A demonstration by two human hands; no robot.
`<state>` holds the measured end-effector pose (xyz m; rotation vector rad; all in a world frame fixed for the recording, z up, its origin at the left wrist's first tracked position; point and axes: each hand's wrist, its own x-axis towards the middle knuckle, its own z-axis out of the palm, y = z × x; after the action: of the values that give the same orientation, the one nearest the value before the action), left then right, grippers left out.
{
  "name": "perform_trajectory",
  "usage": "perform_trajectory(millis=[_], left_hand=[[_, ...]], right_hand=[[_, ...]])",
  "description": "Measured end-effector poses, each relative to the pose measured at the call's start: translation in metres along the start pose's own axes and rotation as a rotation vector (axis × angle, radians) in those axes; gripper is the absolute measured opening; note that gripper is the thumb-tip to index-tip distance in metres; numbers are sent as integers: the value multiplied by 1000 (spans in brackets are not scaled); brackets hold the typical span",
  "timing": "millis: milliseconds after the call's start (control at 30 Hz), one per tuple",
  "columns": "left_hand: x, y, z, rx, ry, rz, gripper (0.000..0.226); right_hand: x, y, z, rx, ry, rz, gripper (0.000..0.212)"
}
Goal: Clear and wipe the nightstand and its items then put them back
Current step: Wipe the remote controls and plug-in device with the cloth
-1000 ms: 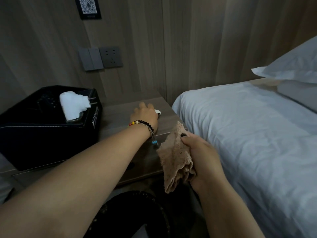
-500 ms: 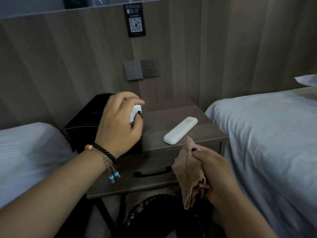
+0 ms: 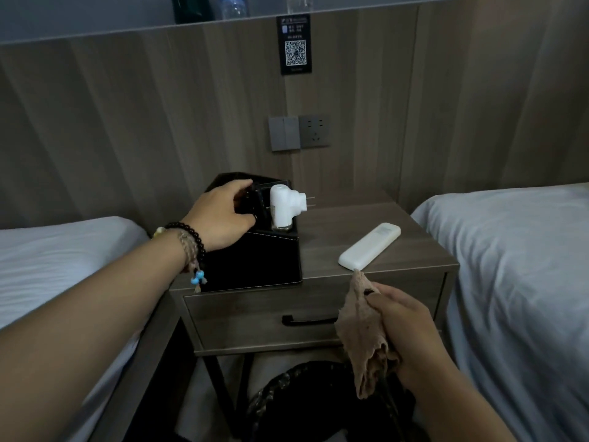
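A wooden nightstand (image 3: 411,250) with one drawer stands between two beds. On its left part sits a black box (image 3: 255,260), and my left hand (image 3: 223,218) grips the box's top edge. A white plug-in device (image 3: 285,205) stands upright in the box, just right of my fingers. A white remote (image 3: 369,245) lies diagonally on the right part of the top. My right hand (image 3: 404,327) is below the front edge, in front of the drawer, shut on a crumpled tan cloth (image 3: 363,333).
White-sheeted beds flank the nightstand on the left (image 3: 63,256) and right (image 3: 516,266). A dark bin (image 3: 302,403) stands on the floor under it. A switch and socket plate (image 3: 299,132) and a QR sign (image 3: 294,44) are on the wooden wall panel.
My left hand left the remote, moved left over the white device, then settled on the black box. The view pulled back and up. The cloth hand stayed low in front.
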<state>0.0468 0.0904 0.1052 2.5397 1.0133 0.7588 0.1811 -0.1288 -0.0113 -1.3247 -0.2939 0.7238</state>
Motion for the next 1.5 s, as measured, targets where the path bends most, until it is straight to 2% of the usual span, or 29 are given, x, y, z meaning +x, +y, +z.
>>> perform_trajectory(millis=[133,267,467,633,867,1000,1133,1300,1433,1500], left_hand=[[18,-2,-5,-38,-114,11,53],[27,-6,-12,-218,-117,-32,52],[24,-10,-18,-498,102,-10,41],[20,-11,-22,-678,131,18,39],[5,5,-49,-782,303,200,46],[-18,25,-51,-999,437,250,41],[-60,34,-7,-1244,468,151,40],[-114,24,63,-1296,297,12,42],[-138,17,101,-1364,180,-331,34],[-143,20,111,-1403,100,-428,29]], right_hand=[[1,1,0,0,3,-4,19],[2,1,-1,6,2,-1,20],[4,-2,-3,-11,-1,-15,19],[3,-1,-3,-65,5,-24,20],[0,4,1,-96,8,-23,20],[-2,6,3,-133,-11,-14,22],[-9,7,3,-180,-47,-24,24],[-25,4,0,-233,-69,-98,16],[-31,12,-4,-292,-71,-102,20],[-34,17,-1,-327,-81,-77,20]])
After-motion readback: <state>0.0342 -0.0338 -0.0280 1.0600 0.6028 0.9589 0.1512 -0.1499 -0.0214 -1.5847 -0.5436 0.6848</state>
